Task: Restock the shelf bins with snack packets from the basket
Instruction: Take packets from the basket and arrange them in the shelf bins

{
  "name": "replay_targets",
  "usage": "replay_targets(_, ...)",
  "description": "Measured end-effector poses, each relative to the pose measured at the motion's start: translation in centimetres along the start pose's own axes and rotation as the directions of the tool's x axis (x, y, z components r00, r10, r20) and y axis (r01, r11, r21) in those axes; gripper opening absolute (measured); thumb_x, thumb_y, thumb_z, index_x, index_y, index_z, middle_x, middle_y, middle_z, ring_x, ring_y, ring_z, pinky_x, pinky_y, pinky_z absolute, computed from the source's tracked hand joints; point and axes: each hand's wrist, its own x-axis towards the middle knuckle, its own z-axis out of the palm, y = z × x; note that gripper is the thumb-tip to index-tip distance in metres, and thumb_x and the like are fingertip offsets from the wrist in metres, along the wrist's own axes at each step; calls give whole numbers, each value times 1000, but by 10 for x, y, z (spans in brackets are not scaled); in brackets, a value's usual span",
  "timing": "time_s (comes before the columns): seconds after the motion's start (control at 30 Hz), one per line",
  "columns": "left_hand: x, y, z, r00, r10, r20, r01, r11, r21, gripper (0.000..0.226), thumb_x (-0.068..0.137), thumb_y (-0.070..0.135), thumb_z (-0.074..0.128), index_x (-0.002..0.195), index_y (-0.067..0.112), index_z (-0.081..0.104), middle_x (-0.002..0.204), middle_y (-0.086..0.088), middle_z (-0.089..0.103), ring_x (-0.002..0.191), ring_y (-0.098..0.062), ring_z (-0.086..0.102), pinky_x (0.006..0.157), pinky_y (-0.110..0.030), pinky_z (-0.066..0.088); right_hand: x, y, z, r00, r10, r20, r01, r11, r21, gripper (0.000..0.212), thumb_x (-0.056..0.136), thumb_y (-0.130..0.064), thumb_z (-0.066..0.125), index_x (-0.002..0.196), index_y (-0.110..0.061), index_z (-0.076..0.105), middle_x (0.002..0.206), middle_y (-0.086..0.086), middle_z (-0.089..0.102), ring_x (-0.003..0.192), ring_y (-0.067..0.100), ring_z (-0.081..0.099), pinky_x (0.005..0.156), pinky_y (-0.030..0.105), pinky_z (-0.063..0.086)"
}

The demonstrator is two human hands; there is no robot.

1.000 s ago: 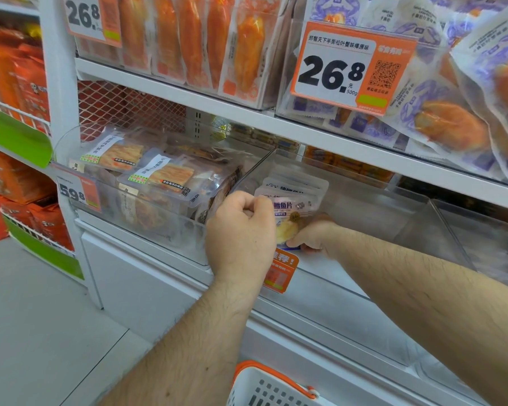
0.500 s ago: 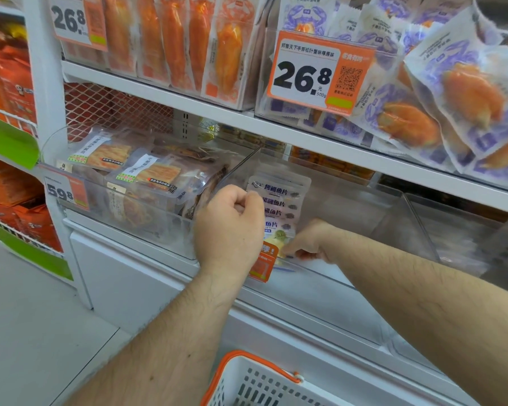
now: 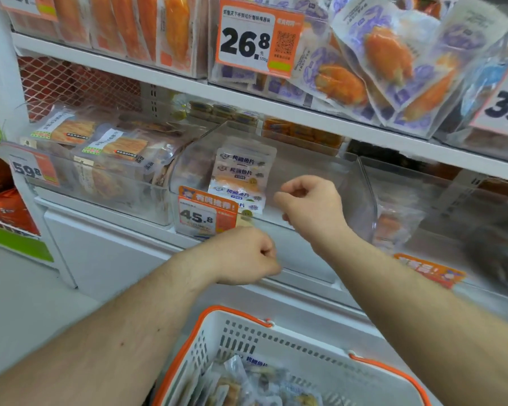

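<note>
The clear middle shelf bin [image 3: 320, 171] holds a row of white snack packets [image 3: 241, 177] standing upright at its left side. My right hand [image 3: 311, 209] hovers in front of the bin, just right of the packets, with loosely curled fingers and nothing in them. My left hand [image 3: 247, 256] is a closed fist below the bin's front edge, under the 45.8 price tag [image 3: 203, 215], and holds nothing. The white basket with an orange rim [image 3: 276, 335] stands below my arms, with several more packets [image 3: 247, 382] in it.
A left bin [image 3: 100, 183] is packed with clear-wrapped fish snacks behind a 59.8 tag. A right bin [image 3: 408, 218] holds a few packets. The shelf above carries orange and purple packets [image 3: 364, 68] and a 26.8 tag [image 3: 255, 39]. Grey floor lies to the left.
Both hands have come out of the middle bin. The left hand has dropped below its front edge. The packets stay standing in the bin, and more of the basket shows.
</note>
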Motion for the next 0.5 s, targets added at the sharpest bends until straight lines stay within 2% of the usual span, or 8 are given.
replay_targets(0.07, 1, 2, 11, 997, -12, 72, 9, 999, 48, 27, 86, 28, 61, 60, 21, 58, 63, 6, 66, 51, -8, 54, 56, -24, 45, -17, 3, -6, 1000, -19, -11, 19, 999, 26, 17, 78, -17, 70, 64, -25, 65, 62, -9, 64, 69, 23, 68, 70, 42, 59)
replay_targets(0.23, 1, 0, 36, 950, -94, 296, 46, 985, 165, 19, 88, 32, 58, 73, 22, 63, 70, 6, 70, 58, -13, 59, 66, -32, 52, -61, 24, -17, 1000, -22, 13, 21, 996, 83, 19, 83, -10, 67, 67, -19, 64, 53, -9, 60, 52, 15, 60, 53, 29, 51)
replay_targets(0.3, 0, -2, 47, 915, -138, 380, 51, 972, 230, 19, 89, 33, 58, 75, 21, 64, 66, 8, 69, 59, -12, 59, 64, -30, 51, -78, 46, -18, 999, 37, 35, -41, 993, 112, 18, 84, -8, 66, 68, -17, 64, 50, -9, 58, 48, 13, 56, 47, 24, 46)
replay_targets(0.37, -2, -3, 57, 877, -188, 442, 46, 949, 313, 21, 91, 34, 58, 76, 20, 63, 59, 11, 62, 58, -12, 56, 58, -25, 44, -93, 76, -16, 992, 115, 60, -120, 989, 86, 16, 85, -9, 65, 70, -14, 65, 53, -7, 59, 49, 15, 56, 49, 28, 46)
replay_targets(0.43, -2, -4, 66, 842, -228, 489, 43, 932, 360, 21, 93, 33, 56, 84, 16, 66, 64, 9, 60, 63, -14, 55, 61, -26, 42, -107, 114, -9, 967, 227, 119, -229, 973, 0, 15, 88, -11, 64, 73, -10, 66, 59, -1, 60, 52, 17, 55, 49, 31, 46)
replay_targets(0.5, -1, -7, 75, 809, -254, 531, 50, 928, 369, 25, 94, 31, 55, 96, 10, 68, 74, 4, 62, 66, -18, 54, 62, -28, 40, -122, 155, 1, 904, 365, 224, -341, 930, -138, 16, 90, -15, 63, 77, -5, 66, 67, 7, 64, 57, 21, 57, 54, 37, 50)
